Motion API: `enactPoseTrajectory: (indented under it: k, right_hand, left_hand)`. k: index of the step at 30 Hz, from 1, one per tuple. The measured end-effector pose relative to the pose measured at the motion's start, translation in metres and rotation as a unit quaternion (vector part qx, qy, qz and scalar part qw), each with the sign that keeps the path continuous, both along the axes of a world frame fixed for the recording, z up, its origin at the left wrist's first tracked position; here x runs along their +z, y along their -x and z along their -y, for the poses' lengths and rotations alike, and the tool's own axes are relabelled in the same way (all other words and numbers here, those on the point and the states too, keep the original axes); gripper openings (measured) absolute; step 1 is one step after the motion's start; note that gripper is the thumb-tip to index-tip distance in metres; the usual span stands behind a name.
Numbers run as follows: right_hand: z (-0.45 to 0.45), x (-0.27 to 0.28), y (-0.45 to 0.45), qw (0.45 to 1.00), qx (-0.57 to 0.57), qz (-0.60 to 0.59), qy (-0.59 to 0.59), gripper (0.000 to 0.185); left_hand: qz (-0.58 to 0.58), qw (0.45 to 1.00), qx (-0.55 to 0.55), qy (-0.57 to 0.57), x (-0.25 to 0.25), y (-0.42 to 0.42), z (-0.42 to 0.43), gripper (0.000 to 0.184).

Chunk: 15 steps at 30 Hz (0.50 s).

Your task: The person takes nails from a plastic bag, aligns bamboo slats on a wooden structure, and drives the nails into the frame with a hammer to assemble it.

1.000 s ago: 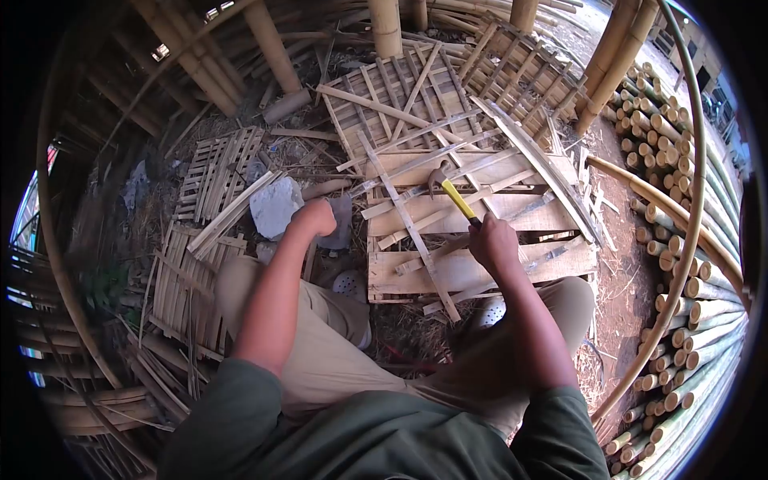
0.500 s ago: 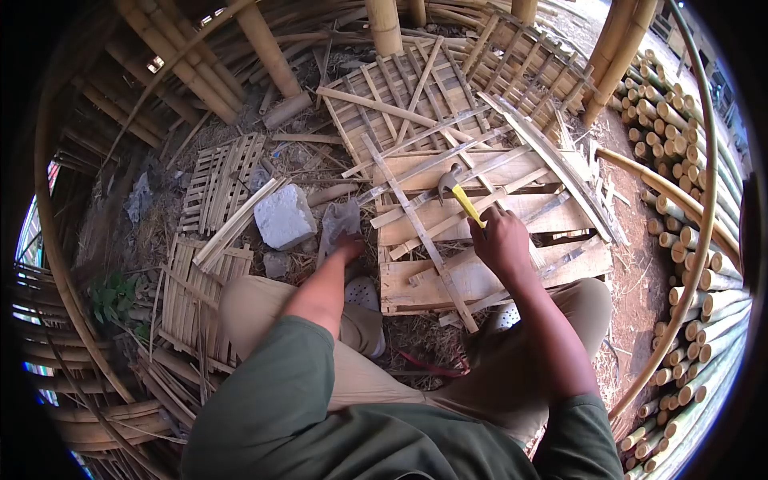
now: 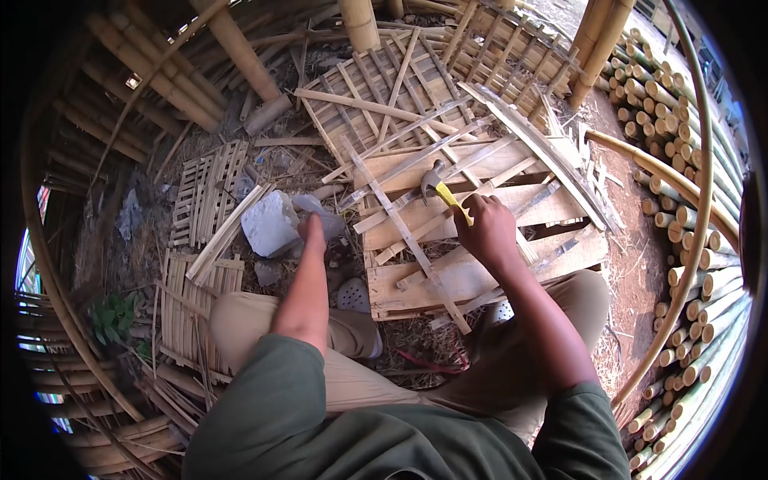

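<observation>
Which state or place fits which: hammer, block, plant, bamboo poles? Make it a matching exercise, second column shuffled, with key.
Things
1. Hammer
2. Block
3. Plant
4. Bamboo poles

States and places
A. Stacked along the right side of the view
B. Yellow-handled, gripped in the right hand
C. Green and leafy, low at the far left of the view
D. Pale, chunky, beside the left hand

Pairs: 1-B, 2-D, 3-C, 4-A
</observation>
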State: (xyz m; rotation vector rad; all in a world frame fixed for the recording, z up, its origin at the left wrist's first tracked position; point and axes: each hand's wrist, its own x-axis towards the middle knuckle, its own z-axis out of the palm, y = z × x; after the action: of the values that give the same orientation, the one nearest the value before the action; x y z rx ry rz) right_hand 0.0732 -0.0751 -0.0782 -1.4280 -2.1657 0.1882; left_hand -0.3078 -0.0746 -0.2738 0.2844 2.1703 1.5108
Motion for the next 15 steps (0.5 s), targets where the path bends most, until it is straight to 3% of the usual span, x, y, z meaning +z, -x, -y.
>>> enactPoseTrajectory:
  k: [2,4,7,10,12,13,15]
  right_hand:
    - [-0.001,0.001,-0.001,1.000,-0.017,-0.020,0.014,0.026]
    - [-0.002,-0.001,-0.004,0.999,-0.025,-0.026,0.013,0.026]
    - [-0.005,0.001,-0.005,0.998,-0.049,-0.032,0.018,0.026]
    - [-0.003,0.004,-0.007,0.997,-0.056,-0.051,0.015,0.026]
    - [-0.003,0.009,-0.008,0.993,-0.070,-0.089,0.046,0.026]
    - [-0.002,0.011,-0.008,0.990,-0.080,-0.101,0.060,0.026]
    - [-0.003,0.011,-0.010,0.990,-0.082,-0.103,0.050,0.026]
  left_hand:
    - [-0.057,0.996,0.064,-0.020,0.026,0.025,-0.023,0.036]
    - [-0.069,0.994,0.037,-0.075,0.083,0.026,-0.029,0.036]
    - [-0.181,0.963,-0.126,-0.155,0.144,0.037,-0.039,0.037]
    - [-0.275,0.919,-0.274,-0.073,0.235,0.003,-0.024,0.032]
    - [-0.352,0.852,-0.375,-0.101,0.261,-0.008,-0.017,0.033]
    - [-0.348,0.853,-0.376,-0.102,0.269,-0.016,-0.012,0.033]
    - [-0.395,0.801,-0.440,-0.089,0.282,-0.036,0.002,0.034]
